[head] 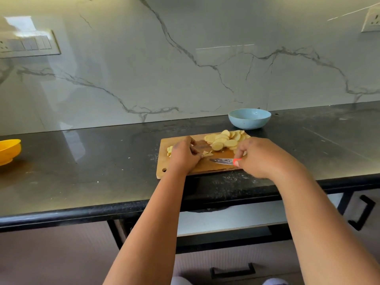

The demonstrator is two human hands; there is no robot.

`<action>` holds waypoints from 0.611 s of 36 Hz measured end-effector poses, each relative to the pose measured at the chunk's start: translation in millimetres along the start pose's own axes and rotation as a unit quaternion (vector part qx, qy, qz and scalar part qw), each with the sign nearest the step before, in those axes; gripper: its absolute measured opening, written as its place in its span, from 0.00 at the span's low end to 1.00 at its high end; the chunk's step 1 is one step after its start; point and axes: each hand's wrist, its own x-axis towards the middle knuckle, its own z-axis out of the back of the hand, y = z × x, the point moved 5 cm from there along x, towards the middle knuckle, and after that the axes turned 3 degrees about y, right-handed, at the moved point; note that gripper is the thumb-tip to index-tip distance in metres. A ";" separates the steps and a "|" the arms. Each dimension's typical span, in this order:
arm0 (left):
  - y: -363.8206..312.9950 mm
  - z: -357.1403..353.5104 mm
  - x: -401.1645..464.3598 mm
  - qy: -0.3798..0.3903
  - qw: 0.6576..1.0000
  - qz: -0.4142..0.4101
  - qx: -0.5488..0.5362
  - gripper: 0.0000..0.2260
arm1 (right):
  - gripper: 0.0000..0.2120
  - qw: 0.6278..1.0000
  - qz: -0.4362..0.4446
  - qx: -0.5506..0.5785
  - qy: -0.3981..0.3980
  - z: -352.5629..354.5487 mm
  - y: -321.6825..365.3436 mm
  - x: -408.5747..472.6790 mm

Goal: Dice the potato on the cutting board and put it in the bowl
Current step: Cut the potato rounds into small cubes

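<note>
A wooden cutting board (205, 167) lies on the dark counter. A heap of round potato slices (224, 139) covers its far right part. A few cut strips (207, 154) lie near the middle, and small diced bits (169, 150) sit by its left edge. My left hand (184, 155) rests on the board with its fingers curled over the strips. My right hand (257, 156) grips the red handle of a small knife (223, 161), whose blade lies flat and points left. A light blue bowl (249, 118) stands behind the board, by the wall.
A yellow bowl (8, 151) sits at the counter's far left. The marble wall (185, 68) rises right behind the counter. Its front edge (102, 214) runs below the board, with drawers and black handles (233, 270) underneath.
</note>
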 end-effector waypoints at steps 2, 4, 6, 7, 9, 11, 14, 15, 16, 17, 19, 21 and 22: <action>1.7 0.3 0.1 0.007 1.000 0.001 0.009 0.16 | 0.02 0.996 0.010 0.070 -0.051 -5.2 -2.6 0.6; 1.7 0.8 0.1 0.007 1.000 -0.004 0.012 0.17 | 0.03 0.990 0.013 0.100 -0.095 -13.5 -3.8 6.5; 1.1 1.4 -0.4 0.002 1.000 -0.004 0.015 0.17 | 0.04 0.987 0.011 0.113 -0.111 -23.5 -3.0 12.8; 0.9 1.6 -0.5 0.001 1.000 -0.003 0.016 0.16 | 0.04 0.987 0.010 0.117 -0.107 -29.2 -2.2 15.3; 0.6 2.0 -0.9 -0.003 1.000 -0.002 0.016 0.17 | 0.04 0.988 0.005 0.119 -0.095 -38.9 -0.5 19.2; 0.7 2.0 -1.1 -0.006 1.000 -0.002 0.017 0.17 | 0.04 0.989 0.006 0.115 -0.089 -45.4 2.9 22.3; 2.6 1.2 -0.7 -0.009 1.000 -0.003 0.014 0.16 | 0.05 0.994 0.000 0.094 -0.059 -52.4 9.9 25.9; 2.5 1.0 -0.6 -0.010 1.000 -0.004 0.012 0.16 | 0.06 0.996 -0.005 0.079 -0.044 -52.7 12.4 27.3; 2.0 1.2 -0.7 -0.010 1.000 -0.004 0.013 0.16 | 0.06 0.998 -0.012 0.062 -0.032 -50.9 13.7 28.5; 1.4 1.3 -0.6 -0.010 1.000 -0.003 0.014 0.16 | 0.06 0.999 -0.021 0.044 -0.021 -47.1 13.8 30.2; 0.7 1.5 -1.5 -0.007 1.000 -0.001 0.018 0.15 | 0.09 0.999 -0.038 -0.004 0.007 -34.7 10.3 30.0; 0.1 1.3 -2.7 -0.002 1.000 0.002 0.022 0.13 | 0.10 0.997 -0.041 -0.054 0.044 -18.7 3.1 26.3; 0.0 1.2 -2.7 -0.001 1.000 0.000 0.024 0.12 | 0.10 0.996 -0.032 -0.059 0.056 -10.3 -1.4 23.3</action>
